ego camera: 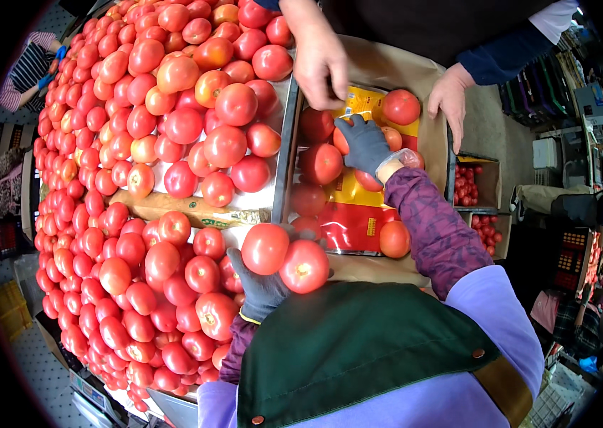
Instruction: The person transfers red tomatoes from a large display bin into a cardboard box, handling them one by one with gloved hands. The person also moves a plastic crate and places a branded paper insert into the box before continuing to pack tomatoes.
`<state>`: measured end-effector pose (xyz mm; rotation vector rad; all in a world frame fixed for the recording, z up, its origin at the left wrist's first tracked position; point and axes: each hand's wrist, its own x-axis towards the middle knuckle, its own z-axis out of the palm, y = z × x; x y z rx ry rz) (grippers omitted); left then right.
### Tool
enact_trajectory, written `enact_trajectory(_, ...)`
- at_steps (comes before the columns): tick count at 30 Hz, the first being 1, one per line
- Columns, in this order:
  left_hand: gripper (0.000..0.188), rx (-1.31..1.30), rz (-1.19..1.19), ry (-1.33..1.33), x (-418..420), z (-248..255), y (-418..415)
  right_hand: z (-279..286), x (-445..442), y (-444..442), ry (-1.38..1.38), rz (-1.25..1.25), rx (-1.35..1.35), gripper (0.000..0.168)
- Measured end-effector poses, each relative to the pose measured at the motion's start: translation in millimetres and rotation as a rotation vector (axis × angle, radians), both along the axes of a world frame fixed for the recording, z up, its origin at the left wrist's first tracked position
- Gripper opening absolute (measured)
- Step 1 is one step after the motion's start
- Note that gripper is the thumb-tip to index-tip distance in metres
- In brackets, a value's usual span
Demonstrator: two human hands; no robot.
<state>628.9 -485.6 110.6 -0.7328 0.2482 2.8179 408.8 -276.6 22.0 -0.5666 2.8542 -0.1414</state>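
Observation:
My left hand (263, 291), in a dark grey glove, holds two red tomatoes above the heap's near right edge. One tomato (265, 249) rests toward the fingertips; the other tomato (304, 266) shows its stem scar. My right hand (364, 145), gloved alike, reaches palm down into a paper-lined box (387, 53). A partly covered tomato (340, 142) lies under its fingers; whether they grip it is hidden. Inside the box, a red and yellow printed plastic sheet (360, 214) lies among tomatoes, with one tomato (401, 107) at the far corner and another tomato (394, 239) nearer me.
A large heap of tomatoes (173, 125) covers the sorting table at left, split by a tan divider (189, 208). Across the box, another person's bare hand (322, 69) hangs over it; their other hand (450, 104) touches its right rim. Smaller tomato boxes (486, 184) stand at right.

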Motion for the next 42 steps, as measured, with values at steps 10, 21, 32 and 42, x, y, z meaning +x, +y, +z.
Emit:
enact_trajectory(10, 0.101, 0.125, -0.075, 0.191, 8.0, -12.1, -4.6, -41.5, -51.1, -51.0, -0.053, -0.132, -0.032, 0.031)
enact_trajectory(21, 0.091, -0.065, -0.057, 0.053, -1.0, 9.7, 2.0, 57.4, 59.8, -6.7, -0.995, -0.256, -1.955, 0.069)
enact_trajectory(32, 0.053, -0.438, 0.008, 0.212, -2.7, 25.7, 14.4, 73.2, 100.2, 1.0, -1.452, -0.444, -2.468, 0.068)
enact_trajectory(42, 0.055, -1.629, 0.073, 0.394, 0.7, -18.5, 12.6, 80.7, 140.9, 24.1, -0.174, -0.221, -1.817, 0.045)
